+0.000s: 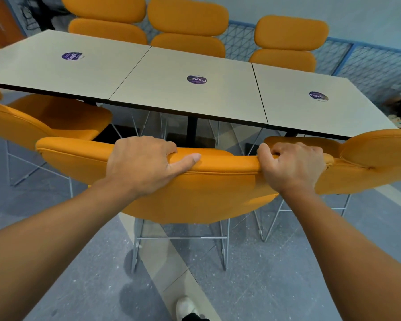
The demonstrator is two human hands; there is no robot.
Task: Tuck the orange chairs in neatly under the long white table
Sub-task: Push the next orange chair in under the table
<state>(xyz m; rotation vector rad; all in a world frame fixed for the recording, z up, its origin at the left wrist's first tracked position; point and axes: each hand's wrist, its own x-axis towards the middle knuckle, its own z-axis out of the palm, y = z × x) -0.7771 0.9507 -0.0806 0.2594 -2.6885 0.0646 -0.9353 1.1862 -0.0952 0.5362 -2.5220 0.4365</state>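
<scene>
The long white table [162,93] is made of three square tops, each with a round purple sticker. On my side, the middle orange chair [204,195] faces the table with its back toward me. My left hand [139,165] grips the top edge of its backrest left of centre. My right hand [292,165] grips the same edge at the right end. Its seat is hidden behind the backrest. A second orange chair [44,121] stands at the left with its seat partly under the table. A third orange chair [368,158] stands close on the right, touching or nearly touching the middle one.
Three orange chairs [188,26] line the far side, backs rising above the table. A blue wire-mesh fence [366,63] runs behind them at the right. The chairs have thin wire legs [222,246]. My white shoe [185,306] is on the grey floor below.
</scene>
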